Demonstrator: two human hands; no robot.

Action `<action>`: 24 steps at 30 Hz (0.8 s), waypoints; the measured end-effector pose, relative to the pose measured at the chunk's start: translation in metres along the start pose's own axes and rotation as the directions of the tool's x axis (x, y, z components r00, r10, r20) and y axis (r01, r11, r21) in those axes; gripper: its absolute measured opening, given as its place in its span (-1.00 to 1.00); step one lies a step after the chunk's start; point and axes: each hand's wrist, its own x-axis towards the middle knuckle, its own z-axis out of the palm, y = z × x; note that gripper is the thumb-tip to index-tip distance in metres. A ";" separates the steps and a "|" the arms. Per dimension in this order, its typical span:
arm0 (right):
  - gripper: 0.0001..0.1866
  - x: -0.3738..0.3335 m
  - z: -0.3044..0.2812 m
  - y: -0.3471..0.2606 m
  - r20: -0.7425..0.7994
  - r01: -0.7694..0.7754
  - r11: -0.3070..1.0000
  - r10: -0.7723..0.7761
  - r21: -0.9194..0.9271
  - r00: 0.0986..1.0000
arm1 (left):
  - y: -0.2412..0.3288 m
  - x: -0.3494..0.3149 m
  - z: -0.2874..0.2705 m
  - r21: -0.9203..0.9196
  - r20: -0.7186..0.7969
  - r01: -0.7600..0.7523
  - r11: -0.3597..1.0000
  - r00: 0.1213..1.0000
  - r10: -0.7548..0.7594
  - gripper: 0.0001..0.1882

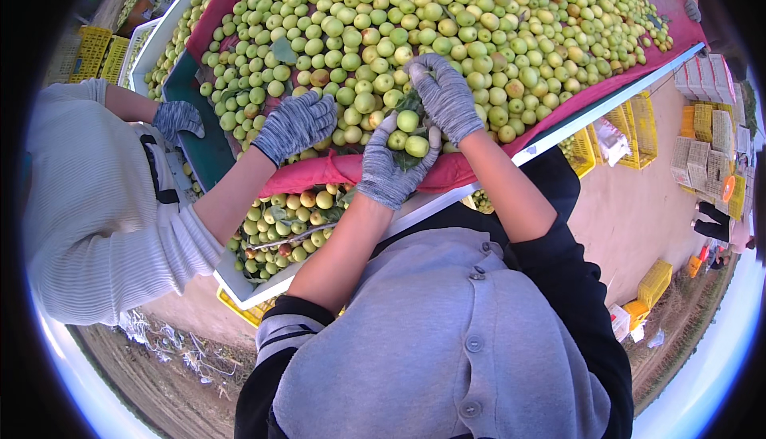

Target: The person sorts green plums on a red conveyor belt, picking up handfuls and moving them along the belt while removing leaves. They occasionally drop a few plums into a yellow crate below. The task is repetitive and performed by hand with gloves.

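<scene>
My left hand (pixel 389 169), in a grey striped knit glove, is cupped palm up at the near edge of a large heap of small round green fruits (pixel 511 20). It holds several green fruits (pixel 408 121) with dark green leaves among them. Close over them is my right hand (pixel 447 94), gloved alike; its fingers curve over the heap, with the thumb apart beside the held fruits. A leaf (pixel 411 104) shows between the two hands; whether the right fingers touch it I cannot tell. The heap lies on a red cloth (pixel 319 171) lining the sorting table.
On the left a co-worker in a white ribbed sweater has one gloved hand (pixel 295 125) on the heap and another (pixel 177 121) at the table's green side wall. A lower tray of fruits (pixel 275 236) sits below the near edge. Yellow crates (pixel 641 132) stand on the ground at right.
</scene>
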 end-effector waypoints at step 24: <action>-0.60 -0.099 -0.024 -0.036 0.198 0.269 0.891 -0.208 -0.367 0.958 | -0.031 -0.025 -0.008 0.244 0.018 0.085 0.966 0.996 -0.092 -0.41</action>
